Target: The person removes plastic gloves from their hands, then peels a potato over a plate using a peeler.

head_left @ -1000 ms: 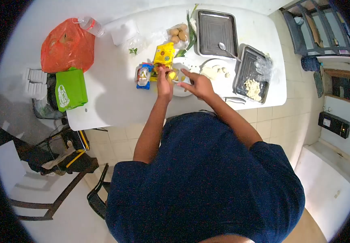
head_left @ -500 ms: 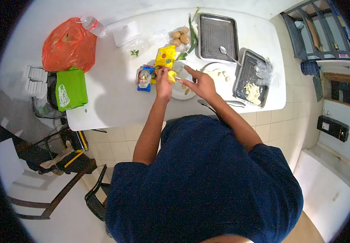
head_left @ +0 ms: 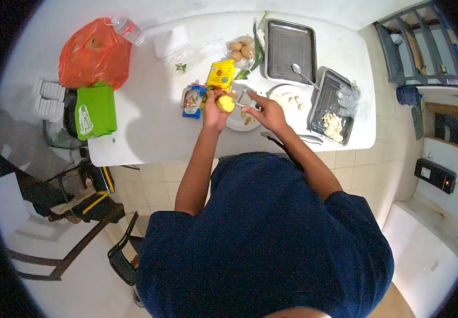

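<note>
Yellow flesh shows on a rounded, potato-like vegetable [head_left: 225, 104] gripped in the left hand [head_left: 214, 115], its bare side seemingly turned outward for the slim, pale peeler-like tool [head_left: 243, 98] pinched in the right hand [head_left: 273, 114]. Seen from the head camera, the hands are apart, just above a round white plate [head_left: 235, 126], apparently placed to catch the small yellowish scraps [head_left: 248, 121] on it. A bright yellow printed packet [head_left: 220, 75] lies just beyond the left hand, beside a blue plastic packet [head_left: 192, 102]
</note>
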Action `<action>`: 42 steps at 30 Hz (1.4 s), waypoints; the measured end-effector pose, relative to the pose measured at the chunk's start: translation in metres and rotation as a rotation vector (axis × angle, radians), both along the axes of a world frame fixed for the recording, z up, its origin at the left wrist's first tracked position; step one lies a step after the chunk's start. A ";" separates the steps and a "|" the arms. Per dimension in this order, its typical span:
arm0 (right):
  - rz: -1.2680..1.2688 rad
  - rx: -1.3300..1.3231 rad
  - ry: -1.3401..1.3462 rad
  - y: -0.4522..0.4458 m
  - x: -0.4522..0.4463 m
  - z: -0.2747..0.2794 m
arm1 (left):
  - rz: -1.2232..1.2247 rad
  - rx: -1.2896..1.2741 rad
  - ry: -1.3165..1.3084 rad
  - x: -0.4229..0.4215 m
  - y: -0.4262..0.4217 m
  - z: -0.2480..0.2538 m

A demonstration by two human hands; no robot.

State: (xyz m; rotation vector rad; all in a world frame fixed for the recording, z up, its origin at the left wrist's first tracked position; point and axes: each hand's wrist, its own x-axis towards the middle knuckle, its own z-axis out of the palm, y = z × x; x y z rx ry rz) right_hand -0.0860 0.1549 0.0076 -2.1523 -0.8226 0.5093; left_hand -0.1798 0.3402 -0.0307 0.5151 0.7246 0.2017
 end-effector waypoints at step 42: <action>0.109 -0.150 -0.253 -0.007 0.011 0.052 | -0.346 1.010 0.011 -0.009 0.001 0.040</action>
